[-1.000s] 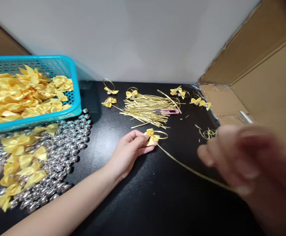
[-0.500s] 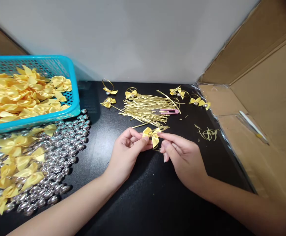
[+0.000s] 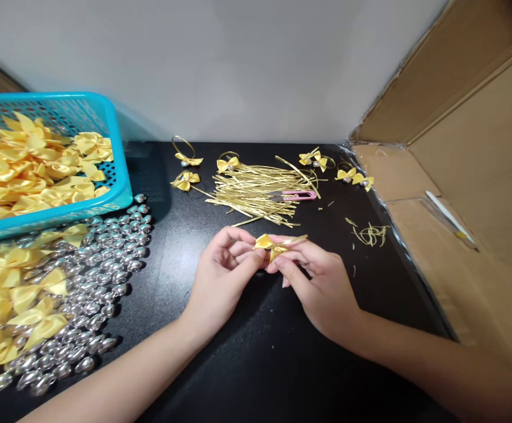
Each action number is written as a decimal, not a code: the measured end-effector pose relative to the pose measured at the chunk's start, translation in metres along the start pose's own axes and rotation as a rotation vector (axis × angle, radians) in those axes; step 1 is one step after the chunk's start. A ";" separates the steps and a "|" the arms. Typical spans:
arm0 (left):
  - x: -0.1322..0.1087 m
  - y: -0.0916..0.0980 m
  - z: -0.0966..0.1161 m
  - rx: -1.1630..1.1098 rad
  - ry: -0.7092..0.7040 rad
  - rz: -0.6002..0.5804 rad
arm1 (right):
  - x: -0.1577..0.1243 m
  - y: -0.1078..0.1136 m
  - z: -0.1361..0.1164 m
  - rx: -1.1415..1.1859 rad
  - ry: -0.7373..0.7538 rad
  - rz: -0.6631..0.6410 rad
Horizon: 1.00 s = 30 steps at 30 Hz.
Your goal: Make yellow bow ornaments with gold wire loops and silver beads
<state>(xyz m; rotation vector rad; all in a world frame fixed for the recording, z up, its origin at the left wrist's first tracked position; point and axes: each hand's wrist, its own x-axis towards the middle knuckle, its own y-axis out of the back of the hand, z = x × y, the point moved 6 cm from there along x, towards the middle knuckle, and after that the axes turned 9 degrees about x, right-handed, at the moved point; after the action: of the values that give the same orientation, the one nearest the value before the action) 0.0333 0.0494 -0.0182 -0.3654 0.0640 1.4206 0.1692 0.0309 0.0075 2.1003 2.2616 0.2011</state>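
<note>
Step in hand: looked to me like the fiddly fastening bit, working a thin, shiny gold-coloured tie (image 3: 295, 239) onto a small yellow satin ribbon bow (image 3: 263, 241).
Next move: I'd guess it called for a steady pinch on one side while the other fingertips snugged the tie, gently, so the ribbon didn't get squashed.
Bow: glossy and soft, one loop puffed up between the fingers, a lower piece folded near the right thumb. Fingers covered the rest, so I couldn't tell if it carried a bead.
Bow's spot: held up around the middle of the smooth black tabletop (image 3: 238, 370), well in from the far edge.
Tie: stuck out to the right, lying across the right fingers; its other end was hidden.
Left hand (image 3: 225, 267): thumb and fingers nipped together on the bow's left side.
Right hand (image 3: 326, 282): also closed to a narrow pinch, on the bow's right side.
Far edge: a messy heap of gold ties (image 3: 251, 191) with pink-handled snips (image 3: 288, 195) on it, and small yellow bows with silver beads (image 3: 188, 158) near the heap's left side.
Left end: a turquoise plastic basket (image 3: 121, 158) full of loose yellow bows (image 3: 31, 158), with shiny silver oval beads (image 3: 92, 306) spread in front.
Right edge: a little tangle of gold clippings (image 3: 371, 235) just inside it.
</note>
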 end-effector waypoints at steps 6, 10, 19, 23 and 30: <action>-0.002 -0.004 0.005 0.052 -0.026 -0.058 | 0.001 0.000 -0.002 0.004 0.005 0.008; 0.000 -0.003 0.004 0.058 -0.008 -0.049 | 0.001 0.002 -0.003 -0.018 0.025 0.019; 0.003 -0.001 -0.002 -0.061 0.064 -0.063 | 0.001 0.006 -0.005 -0.084 0.107 0.059; 0.003 0.000 -0.002 -0.071 0.101 -0.048 | 0.001 0.004 -0.005 -0.103 0.106 0.030; 0.003 0.003 -0.001 -0.020 0.088 -0.011 | 0.002 0.004 -0.003 -0.114 0.103 0.022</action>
<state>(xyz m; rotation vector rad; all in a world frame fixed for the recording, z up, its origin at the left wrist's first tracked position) 0.0312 0.0528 -0.0202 -0.4442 0.1193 1.3950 0.1723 0.0332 0.0115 2.1036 2.2241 0.4385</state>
